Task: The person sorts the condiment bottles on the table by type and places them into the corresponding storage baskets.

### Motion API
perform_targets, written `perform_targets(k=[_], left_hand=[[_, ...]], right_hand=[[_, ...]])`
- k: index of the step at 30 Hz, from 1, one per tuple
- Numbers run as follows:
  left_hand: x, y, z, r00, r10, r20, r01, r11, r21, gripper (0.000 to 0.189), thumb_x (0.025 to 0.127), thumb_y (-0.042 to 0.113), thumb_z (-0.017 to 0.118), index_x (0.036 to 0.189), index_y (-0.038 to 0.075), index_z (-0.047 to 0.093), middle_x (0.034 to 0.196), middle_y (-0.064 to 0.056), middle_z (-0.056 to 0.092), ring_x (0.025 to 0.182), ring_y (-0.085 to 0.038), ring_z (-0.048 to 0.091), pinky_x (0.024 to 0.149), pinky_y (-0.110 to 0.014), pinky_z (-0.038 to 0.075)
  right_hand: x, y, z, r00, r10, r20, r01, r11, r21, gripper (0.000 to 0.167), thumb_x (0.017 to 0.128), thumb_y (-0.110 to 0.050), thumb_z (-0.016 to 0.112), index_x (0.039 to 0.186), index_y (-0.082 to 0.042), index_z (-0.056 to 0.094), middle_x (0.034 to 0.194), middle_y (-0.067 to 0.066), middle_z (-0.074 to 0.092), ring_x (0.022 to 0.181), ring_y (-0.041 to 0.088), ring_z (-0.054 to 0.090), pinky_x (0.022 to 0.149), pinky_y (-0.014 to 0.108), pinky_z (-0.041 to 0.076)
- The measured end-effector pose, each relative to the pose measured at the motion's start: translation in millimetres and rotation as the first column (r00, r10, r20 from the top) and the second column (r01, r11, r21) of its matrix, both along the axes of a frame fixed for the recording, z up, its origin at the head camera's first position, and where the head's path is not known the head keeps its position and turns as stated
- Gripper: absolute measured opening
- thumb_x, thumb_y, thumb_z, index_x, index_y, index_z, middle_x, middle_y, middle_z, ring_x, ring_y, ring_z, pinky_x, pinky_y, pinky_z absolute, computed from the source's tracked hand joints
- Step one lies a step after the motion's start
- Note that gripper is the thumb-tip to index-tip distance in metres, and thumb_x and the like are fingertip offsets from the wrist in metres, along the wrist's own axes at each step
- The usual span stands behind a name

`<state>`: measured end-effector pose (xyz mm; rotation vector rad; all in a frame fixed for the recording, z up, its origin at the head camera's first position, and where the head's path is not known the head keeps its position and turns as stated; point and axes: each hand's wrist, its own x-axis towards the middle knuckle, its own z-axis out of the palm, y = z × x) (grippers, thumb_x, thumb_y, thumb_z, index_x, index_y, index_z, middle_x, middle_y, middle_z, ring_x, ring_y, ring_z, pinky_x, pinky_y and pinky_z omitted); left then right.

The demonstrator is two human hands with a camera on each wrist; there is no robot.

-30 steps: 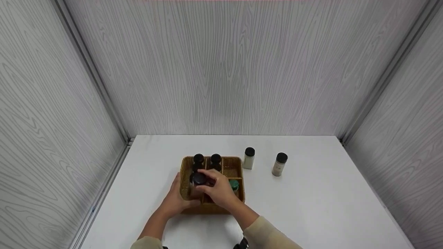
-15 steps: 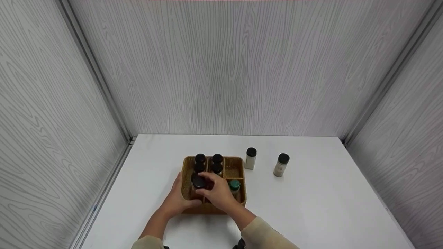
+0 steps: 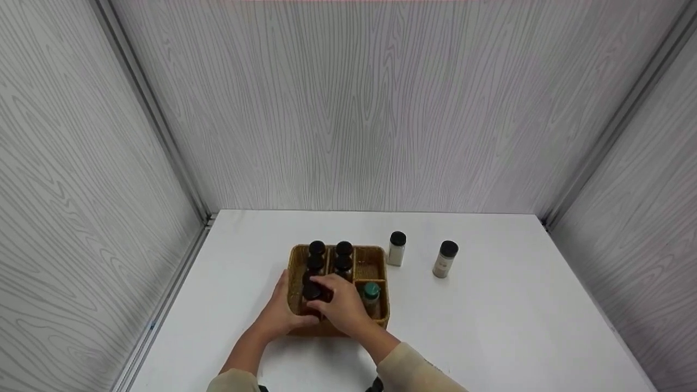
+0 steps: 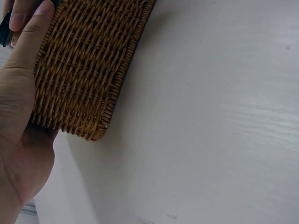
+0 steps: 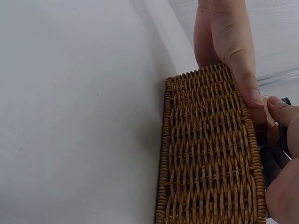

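Note:
A brown wicker basket (image 3: 322,329) with several compartments stands on the white table. My left hand (image 3: 276,314) grips its front left corner, fingers along the left side and thumb over the front rim. In the right wrist view, that thumb lies at the rim beside a spice jar (image 5: 269,127) with reddish-brown contents. My right hand (image 3: 346,309) reaches over the basket and pinches this jar near its black cap (image 3: 312,291), in the front of the left column. Its lower part is hidden behind the basket wall.
Several black-capped jars (image 3: 343,263) fill the left and middle columns. A green-capped jar (image 3: 371,294) sits in the front right compartment. Two black-capped jars, one pale (image 3: 396,253) and one beige (image 3: 443,263), stand on the table right of the basket.
My right hand has lowered the black-capped spice jar further into the basket's front left. My left hand keeps its grip on the corner. The head view has shifted slightly.

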<state>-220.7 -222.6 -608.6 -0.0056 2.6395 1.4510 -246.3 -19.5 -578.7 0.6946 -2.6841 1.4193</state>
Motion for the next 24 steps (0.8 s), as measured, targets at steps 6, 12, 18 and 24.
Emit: perform_targets(k=[6,12,18,24], left_hand=[[1.0,0.0,0.2,1.000,0.006,0.027,-0.006,1.000,-0.016,0.158,0.071,0.061,0.099,0.175,0.019,-0.012,0.185,-0.017,-0.002,0.169,-0.046,0.017,0.131,-0.068,0.030],[-0.1,0.6,0.0,1.000,0.007,0.019,-0.007,1.000,-0.015,0.159,0.070,0.062,0.099,0.175,0.018,-0.012,0.185,-0.017,-0.001,0.169,-0.046,0.017,0.131,-0.066,0.031],[-1.3,-1.1,-1.5,1.000,0.002,0.012,-0.001,1.000,-0.021,0.157,0.072,0.060,0.099,0.175,0.018,-0.011,0.185,-0.017,0.001,0.169,-0.044,0.019,0.132,-0.064,0.031],[-2.7,-2.1,-2.8,1.000,-0.009,0.000,0.009,1.000,-0.008,0.157,0.072,0.058,0.100,0.175,0.018,-0.011,0.185,-0.017,0.001,0.169,-0.043,0.020,0.132,-0.064,0.030]], right_hand=[[3.1,-1.8,-2.9,0.998,0.010,-0.064,-0.005,0.998,0.068,0.053,0.091,-0.024,0.091,0.141,-0.021,0.074,0.129,-0.003,0.071,0.126,0.017,0.071,0.108,0.037,0.061],[4.0,-2.6,-4.8,0.992,0.020,-0.121,-0.006,0.994,0.111,0.051,0.090,-0.025,0.091,0.138,-0.019,0.075,0.127,-0.003,0.070,0.124,0.015,0.071,0.108,0.036,0.061],[4.2,-4.4,-6.9,0.992,0.035,-0.119,-0.019,0.991,0.135,0.048,0.092,-0.025,0.090,0.136,-0.020,0.074,0.129,-0.003,0.070,0.124,0.014,0.071,0.109,0.039,0.060],[4.7,-5.2,-8.7,0.993,0.039,-0.115,-0.022,0.989,0.147,0.045,0.092,-0.024,0.090,0.135,-0.021,0.074,0.129,-0.004,0.070,0.123,0.014,0.071,0.108,0.039,0.061]])
